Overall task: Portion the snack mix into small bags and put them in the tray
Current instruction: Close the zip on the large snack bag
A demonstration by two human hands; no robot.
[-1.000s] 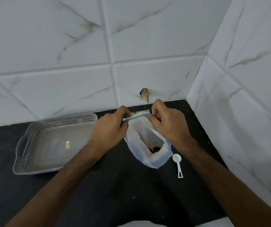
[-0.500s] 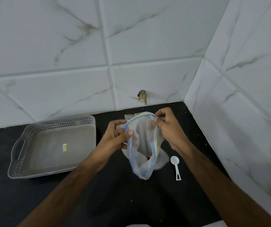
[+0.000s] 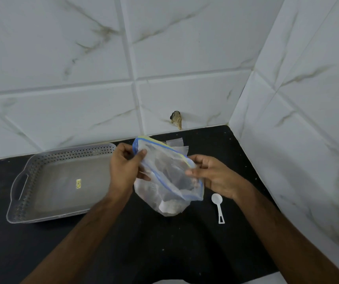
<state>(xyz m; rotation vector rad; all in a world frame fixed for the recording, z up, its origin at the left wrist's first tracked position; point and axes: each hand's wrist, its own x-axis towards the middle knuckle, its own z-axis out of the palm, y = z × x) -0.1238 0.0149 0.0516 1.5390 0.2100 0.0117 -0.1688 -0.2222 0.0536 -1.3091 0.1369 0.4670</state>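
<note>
Zip bag (image 3: 165, 177) held between hands, mouth running upper-left to lower-right; left hand (image 3: 123, 171) pinching upper corner, right hand (image 3: 211, 175) pinching lower rim, tray (image 3: 23, 193) nearer left.

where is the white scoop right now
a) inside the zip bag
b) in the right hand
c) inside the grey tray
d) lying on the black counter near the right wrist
d: the white scoop lies on the black counter beside the right wrist, untouched, while the left hand and right hand both hold the zip bag, and the grey tray holds no scoop.
</note>
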